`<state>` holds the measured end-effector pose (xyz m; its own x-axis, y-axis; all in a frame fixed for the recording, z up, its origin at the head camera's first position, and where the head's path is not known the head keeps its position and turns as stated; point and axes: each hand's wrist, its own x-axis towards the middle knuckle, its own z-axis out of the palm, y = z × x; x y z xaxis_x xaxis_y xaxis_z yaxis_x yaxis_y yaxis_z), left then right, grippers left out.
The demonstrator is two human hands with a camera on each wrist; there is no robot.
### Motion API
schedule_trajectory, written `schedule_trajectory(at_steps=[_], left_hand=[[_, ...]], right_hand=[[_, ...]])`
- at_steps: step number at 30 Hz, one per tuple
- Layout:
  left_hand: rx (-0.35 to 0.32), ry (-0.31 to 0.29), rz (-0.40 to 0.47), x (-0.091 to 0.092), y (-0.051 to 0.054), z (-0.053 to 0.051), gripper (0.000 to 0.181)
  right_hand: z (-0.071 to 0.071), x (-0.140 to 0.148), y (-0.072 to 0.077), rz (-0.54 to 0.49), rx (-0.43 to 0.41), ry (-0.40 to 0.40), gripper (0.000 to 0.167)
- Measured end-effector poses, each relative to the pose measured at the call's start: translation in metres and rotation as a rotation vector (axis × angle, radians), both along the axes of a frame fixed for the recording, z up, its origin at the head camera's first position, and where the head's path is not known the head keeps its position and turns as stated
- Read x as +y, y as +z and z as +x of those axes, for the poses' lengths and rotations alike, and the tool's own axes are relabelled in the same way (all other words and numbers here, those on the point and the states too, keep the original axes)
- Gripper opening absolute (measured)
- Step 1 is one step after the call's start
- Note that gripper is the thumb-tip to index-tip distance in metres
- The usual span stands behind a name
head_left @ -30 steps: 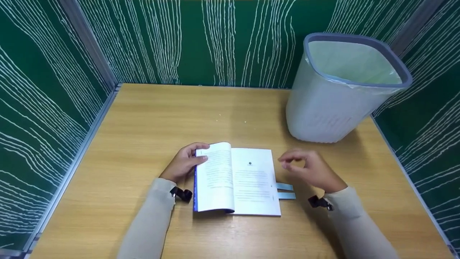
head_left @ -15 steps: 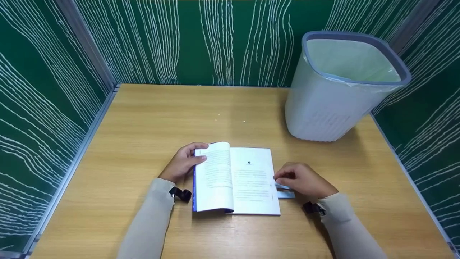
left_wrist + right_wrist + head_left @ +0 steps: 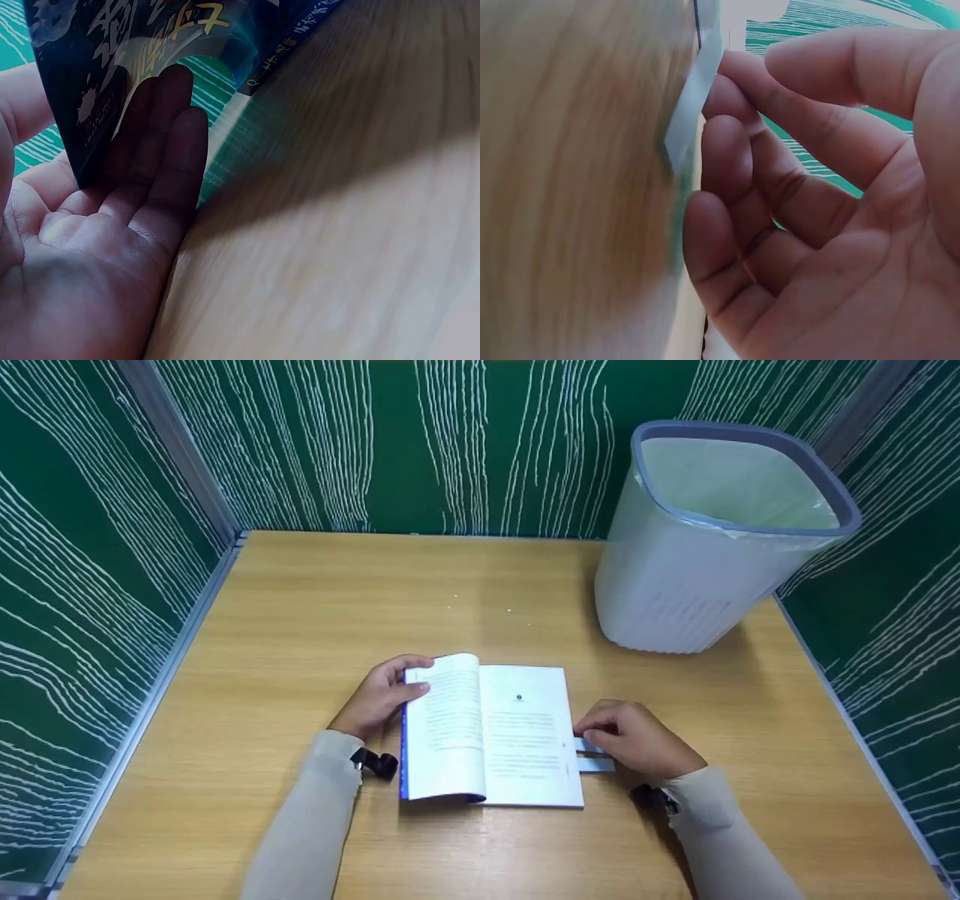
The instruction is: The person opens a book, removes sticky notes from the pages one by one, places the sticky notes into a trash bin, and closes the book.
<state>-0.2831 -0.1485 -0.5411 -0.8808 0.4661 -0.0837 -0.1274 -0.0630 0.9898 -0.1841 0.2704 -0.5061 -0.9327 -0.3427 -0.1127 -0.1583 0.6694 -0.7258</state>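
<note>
An open book (image 3: 531, 735) with a blue cover lies on the table in the head view, its left-hand pages raised and curving. My left hand (image 3: 381, 697) grips the left side, thumb on the page and fingers behind the cover; the left wrist view shows the dark printed cover (image 3: 82, 75) between them. Two light-blue strips (image 3: 597, 766) stick out from the right edge. My right hand (image 3: 636, 739) is at that edge by the upper strip, partly covering it. In the right wrist view its fingers are loosely bent, the thumb apart from them, beside a pale strip (image 3: 694, 109).
A tall whitish bin (image 3: 675, 585) with a grey-blue rim and a pale liner stands at the back right of the wooden table (image 3: 337, 592). Several tiny white specks lie behind the book. Green panels (image 3: 405, 450) with white wavy lines enclose the table.
My right hand came left and down to the book's right edge near the upper strip, then stayed nearly still. The left hand and the book have kept their places.
</note>
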Motion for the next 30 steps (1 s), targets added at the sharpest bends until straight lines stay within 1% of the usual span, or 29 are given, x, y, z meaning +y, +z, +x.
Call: schedule_trajectory(at_steps=[5,9,11,13,15,17,21,24,27,30], left_hand=[[0.012,-0.004,-0.002,0.0,-0.001,-0.001,0.043],[0.018,-0.008,-0.025,-0.001,0.0,0.0,0.043],[0.02,-0.011,-0.021,-0.001,0.0,-0.001,0.044],[0.018,-0.015,-0.009,0.0,0.0,-0.001,0.043],[0.018,-0.018,-0.002,0.0,0.0,-0.001,0.044],[0.017,-0.018,0.008,0.0,-0.001,-0.002,0.044],[0.031,-0.012,-0.008,0.001,0.0,-0.002,0.041],[0.052,0.001,-0.031,0.002,-0.001,-0.002,0.037],[0.042,0.017,-0.036,0.002,-0.001,-0.002,0.033],[0.013,0.033,-0.01,0.001,-0.002,-0.001,0.03]], right_hand=[[0.004,0.0,0.003,-0.046,0.008,-0.018,0.02],[0.007,-0.002,0.008,-0.149,0.018,-0.036,0.021],[0.008,-0.005,0.009,-0.22,0.048,-0.018,0.023],[0.01,-0.01,0.01,-0.288,0.085,0.016,0.027],[0.013,-0.018,0.009,-0.34,0.124,0.055,0.031],[0.017,-0.028,0.009,-0.362,0.17,0.109,0.039],[0.023,-0.052,0.013,-0.312,0.277,0.262,0.052],[0.023,-0.069,0.018,-0.221,0.342,0.372,0.059],[0.022,-0.085,0.022,-0.129,0.377,0.445,0.063],[0.02,-0.1,0.024,-0.055,0.424,0.505,0.063]])
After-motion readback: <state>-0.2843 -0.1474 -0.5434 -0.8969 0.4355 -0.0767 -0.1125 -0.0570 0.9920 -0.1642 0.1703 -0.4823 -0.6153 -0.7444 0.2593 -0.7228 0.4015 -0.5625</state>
